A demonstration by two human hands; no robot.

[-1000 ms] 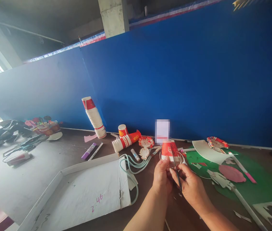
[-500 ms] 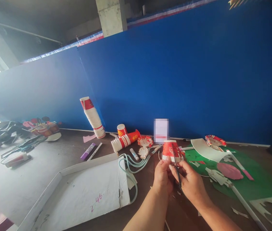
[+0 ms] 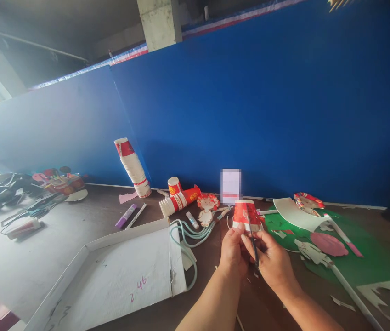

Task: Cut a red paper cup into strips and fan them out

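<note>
An upside-down red and white paper cup (image 3: 243, 211) is gripped at its lower edge by my left hand (image 3: 232, 250), thumb in front. My right hand (image 3: 272, 257) is closed round the dark handles of a pair of scissors (image 3: 255, 252). Their blade lies against the cup's side, pointing up toward its base. Both hands are close together, fingers nearly touching under the cup. The handle loops are mostly hidden by the fingers. A paper figure with a red fringed head (image 3: 208, 209) lies left of the cup.
Left of my arms lies a white cardboard box lid (image 3: 122, 271), beside pale blue cables (image 3: 189, 236). Stacked paper cups (image 3: 134, 170) lean near a blue partition (image 3: 250, 115). Toppled cups (image 3: 181, 202) and a purple marker (image 3: 126, 216) lie nearby. Paper scraps cover a green sheet (image 3: 367, 271).
The scissor blades, spread apart at the cup's side before, now look closed together. Both hands and the cup have barely moved.
</note>
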